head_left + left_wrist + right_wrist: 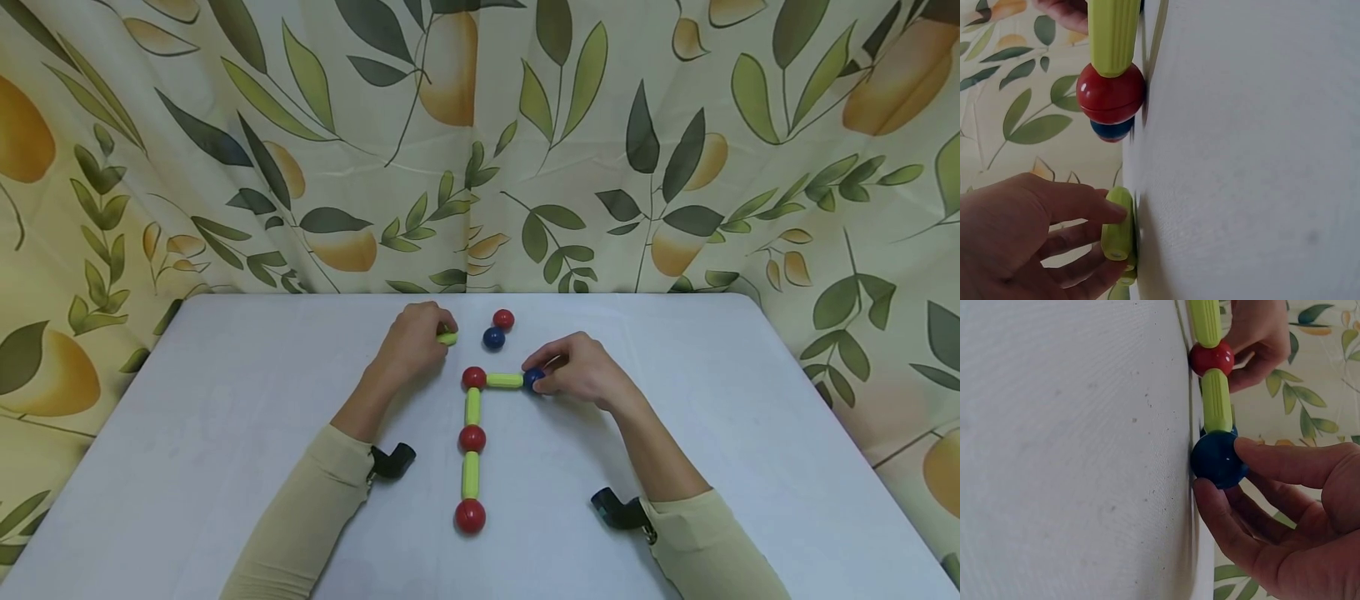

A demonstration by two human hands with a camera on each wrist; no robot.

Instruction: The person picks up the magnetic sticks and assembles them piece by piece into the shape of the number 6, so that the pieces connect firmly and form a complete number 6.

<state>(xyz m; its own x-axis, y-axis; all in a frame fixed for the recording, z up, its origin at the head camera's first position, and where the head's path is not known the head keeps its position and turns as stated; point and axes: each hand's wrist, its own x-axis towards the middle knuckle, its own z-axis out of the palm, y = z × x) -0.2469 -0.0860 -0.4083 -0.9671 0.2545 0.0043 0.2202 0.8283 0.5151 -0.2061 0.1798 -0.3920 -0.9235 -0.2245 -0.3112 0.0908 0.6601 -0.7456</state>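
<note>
My left hand point(415, 340) pinches a lime-green rod point(1117, 225) between thumb and fingers. At least one more green rod point(1127, 277) shows just behind it, partly hidden by the fingers. With thumb and fingertips my right hand point(583, 372) holds a blue ball point(1217, 459), which meets the end of a green rod point(505, 381). That rod joins a red ball point(474, 378) at the corner. From the corner a line runs toward me: a green rod point(472, 407), a red ball point(472, 439), another green rod point(470, 475) and a red ball point(470, 517).
Beyond the joined pieces, a loose red ball point(503, 319) and a loose blue ball point(493, 337) lie close together between my hands. A white cloth covers the table point(187, 467). Behind its far edge hangs a leaf-patterned curtain point(480, 167).
</note>
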